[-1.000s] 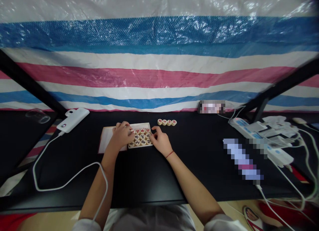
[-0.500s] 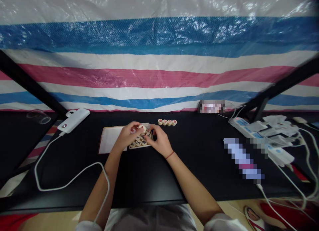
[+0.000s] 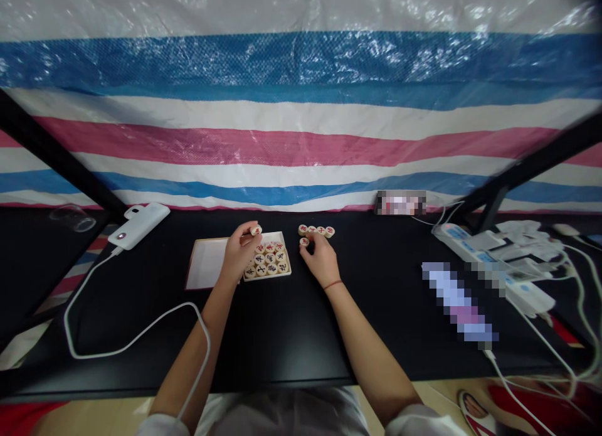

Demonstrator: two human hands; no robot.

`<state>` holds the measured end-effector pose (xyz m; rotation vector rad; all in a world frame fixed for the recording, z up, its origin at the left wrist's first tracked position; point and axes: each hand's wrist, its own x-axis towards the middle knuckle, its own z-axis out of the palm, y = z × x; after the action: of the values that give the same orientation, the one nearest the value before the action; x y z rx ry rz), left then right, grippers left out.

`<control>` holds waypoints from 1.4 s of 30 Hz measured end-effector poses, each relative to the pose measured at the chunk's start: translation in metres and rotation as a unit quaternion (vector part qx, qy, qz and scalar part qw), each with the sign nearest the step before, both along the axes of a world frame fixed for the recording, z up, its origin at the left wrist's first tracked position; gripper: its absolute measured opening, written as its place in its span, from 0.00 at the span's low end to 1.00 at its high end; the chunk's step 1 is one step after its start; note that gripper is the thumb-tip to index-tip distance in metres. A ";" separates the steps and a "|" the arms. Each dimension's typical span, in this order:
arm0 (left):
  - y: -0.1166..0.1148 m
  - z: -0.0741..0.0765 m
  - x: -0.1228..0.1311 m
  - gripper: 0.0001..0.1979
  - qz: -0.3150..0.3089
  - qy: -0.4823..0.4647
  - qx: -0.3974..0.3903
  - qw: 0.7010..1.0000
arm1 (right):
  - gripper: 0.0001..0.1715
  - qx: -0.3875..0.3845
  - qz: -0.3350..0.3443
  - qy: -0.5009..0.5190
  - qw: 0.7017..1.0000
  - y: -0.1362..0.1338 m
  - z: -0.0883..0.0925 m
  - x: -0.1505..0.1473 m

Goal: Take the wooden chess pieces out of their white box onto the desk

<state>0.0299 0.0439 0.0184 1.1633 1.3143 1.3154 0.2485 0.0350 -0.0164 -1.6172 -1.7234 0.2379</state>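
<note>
My left hand (image 3: 239, 251) pinches a round xiangqi piece (image 3: 256, 231) with a red character, just above the back left of an open box (image 3: 288, 258). Inside the box, several cream pieces with red or black characters lie in rows; my left fingers hide some at its left side. To the right of the box, my right hand (image 3: 320, 260) has its thumb and fingers closed around another red-marked xiangqi piece (image 3: 305, 242) at the table. Right behind it stands a row of red-marked pieces (image 3: 330, 231), partly covered by my fingers.
The box lid (image 3: 207, 263) lies left of the box. A white power bank (image 3: 140, 226) with a cable is farther left. At right are a phone (image 3: 399, 202), a blurred device (image 3: 458, 304) and a power strip (image 3: 493, 260) with tangled cables. Striped sheeting (image 3: 301, 147) hangs behind.
My right hand has moved right, from the box to the front of the row, and now holds a piece there. The left hand has shifted slightly left with its piece, uncovering more of the box.
</note>
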 end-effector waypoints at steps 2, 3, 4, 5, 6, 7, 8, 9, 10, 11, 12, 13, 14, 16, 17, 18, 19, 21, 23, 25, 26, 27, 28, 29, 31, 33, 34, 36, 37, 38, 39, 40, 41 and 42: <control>0.000 -0.002 0.002 0.20 -0.010 0.027 0.011 1.000 | 0.08 -0.005 -0.007 -0.006 1.000 0.000 0.001 0.000; -0.001 -0.003 0.003 0.20 -0.017 0.046 0.022 0.999 | 0.08 0.004 -0.008 0.000 1.000 -0.001 0.004 -0.001; -0.003 -0.004 0.006 0.19 -0.026 0.071 0.040 0.996 | 0.10 0.016 -0.004 0.017 1.000 -0.003 0.007 -0.004; -0.004 -0.005 0.008 0.18 -0.038 0.101 0.066 0.992 | 0.12 0.026 0.006 0.041 0.999 -0.005 0.011 -0.007; -0.006 -0.006 0.011 0.16 -0.052 0.138 0.097 0.984 | 0.14 0.031 0.026 0.070 0.997 -0.008 0.016 -0.011; -0.008 -0.007 0.014 0.15 -0.066 0.178 0.131 0.973 | 0.17 0.028 0.054 0.097 0.993 -0.011 0.021 -0.016; -0.010 -0.007 0.016 0.14 -0.079 0.220 0.163 0.958 | 0.18 0.020 0.085 0.121 0.989 -0.015 0.024 -0.021; -0.012 -0.008 0.019 0.12 -0.089 0.260 0.192 0.942 | 0.18 0.011 0.110 0.141 0.984 -0.018 0.028 -0.026; -0.013 -0.009 0.021 0.11 -0.095 0.294 0.217 0.926 | 0.17 0.004 0.127 0.156 0.979 -0.021 0.030 -0.030; -0.014 -0.009 0.022 0.10 -0.098 0.321 0.237 0.912 | 0.16 -0.001 0.137 0.169 0.976 -0.023 0.031 -0.034; -0.015 -0.010 0.024 0.09 -0.099 0.341 0.252 0.900 | 0.14 -0.004 0.140 0.181 0.973 -0.025 0.032 -0.038; -0.016 -0.011 0.024 0.08 -0.101 0.354 0.263 0.892 | 0.13 -0.006 0.138 0.190 0.972 -0.027 0.033 -0.040; -0.017 -0.011 0.025 0.08 -0.103 0.362 0.272 0.886 | 0.12 -0.005 0.135 0.196 0.971 -0.028 0.033 -0.042; -0.017 -0.011 0.026 0.07 -0.106 0.366 0.284 0.880 | 0.12 -0.001 0.128 0.200 0.971 -0.028 0.033 -0.043; -0.017 -0.010 0.026 0.07 -0.108 0.366 0.288 0.878 | 0.12 0.002 0.124 0.199 0.972 -0.027 0.032 -0.042; -0.017 -0.009 0.026 0.07 -0.110 0.367 0.290 0.877 | 0.12 0.006 0.113 0.199 0.973 -0.025 0.032 -0.040; -0.017 -0.008 0.025 0.08 -0.111 0.371 0.289 0.875 | 0.13 0.011 0.096 0.198 0.975 -0.024 0.031 -0.037; -0.015 -0.004 0.021 0.11 -0.104 0.387 0.279 0.873 | 0.14 0.028 0.036 0.187 0.981 -0.018 0.026 -0.027; -0.013 -0.001 0.015 0.14 -0.081 0.405 0.260 0.873 | 0.16 0.046 -0.029 0.154 0.987 -0.011 0.020 -0.016; -0.011 0.002 0.008 0.13 -0.055 0.413 0.240 0.877 | 0.16 0.045 -0.062 0.103 0.992 -0.006 0.012 -0.005; -0.010 0.003 0.005 0.12 -0.043 0.410 0.232 0.881 | 0.15 0.038 -0.069 0.077 0.994 -0.003 0.008 -0.001; -0.009 0.003 0.002 0.12 -0.033 0.406 0.227 0.885 | 0.14 0.026 -0.072 0.054 0.996 -0.002 0.005 0.002; -0.008 0.003 0.000 0.11 -0.026 0.401 0.221 0.889 | 0.13 0.014 -0.074 0.036 0.997 -0.001 0.003 0.004; -0.007 0.002 -0.003 0.11 -0.020 0.396 0.217 0.892 | 0.12 0.004 -0.075 0.022 0.997 0.000 0.001 0.004; -0.005 0.001 -0.006 0.11 -0.015 0.388 0.210 0.897 | 0.11 -0.007 -0.073 0.007 0.997 0.000 -0.001 0.003; -0.004 -0.001 -0.008 0.11 -0.012 0.383 0.206 0.900 | 0.10 -0.009 -0.065 0.007 0.998 0.000 -0.002 0.002; -0.003 -0.001 -0.009 0.11 -0.010 0.381 0.205 0.902 | 0.10 -0.007 -0.060 0.008 0.998 0.000 -0.003 0.001; -0.002 -0.002 -0.010 0.11 -0.009 0.378 0.204 0.903 | 0.10 -0.005 -0.053 0.008 0.999 0.000 -0.004 0.001; -0.002 -0.002 -0.011 0.11 -0.009 0.377 0.204 0.903 | 0.10 -0.003 -0.053 0.006 0.999 0.000 -0.004 0.001; -0.002 -0.002 -0.012 0.11 -0.010 0.377 0.201 0.904 | 0.10 -0.003 -0.055 0.003 0.998 0.000 -0.005 0.001; -0.001 -0.002 -0.012 0.11 -0.010 0.377 0.198 0.905 | 0.10 -0.004 -0.058 -0.002 0.998 0.000 -0.005 0.001; -0.001 -0.002 -0.013 0.11 -0.011 0.376 0.193 0.906 | 0.10 -0.004 -0.060 -0.006 0.998 0.000 -0.005 0.001; -0.002 -0.001 -0.014 0.11 -0.012 0.376 0.187 0.908 | 0.10 -0.004 -0.061 -0.011 0.998 -0.001 -0.006 0.001; -0.002 -0.001 -0.014 0.11 -0.011 0.375 0.181 0.909 | 0.09 -0.004 -0.062 -0.015 0.998 -0.001 -0.006 0.001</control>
<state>0.0156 0.0423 0.0175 2.0784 1.6037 1.1570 0.2499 0.0344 -0.0223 -1.7342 -1.6383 0.1624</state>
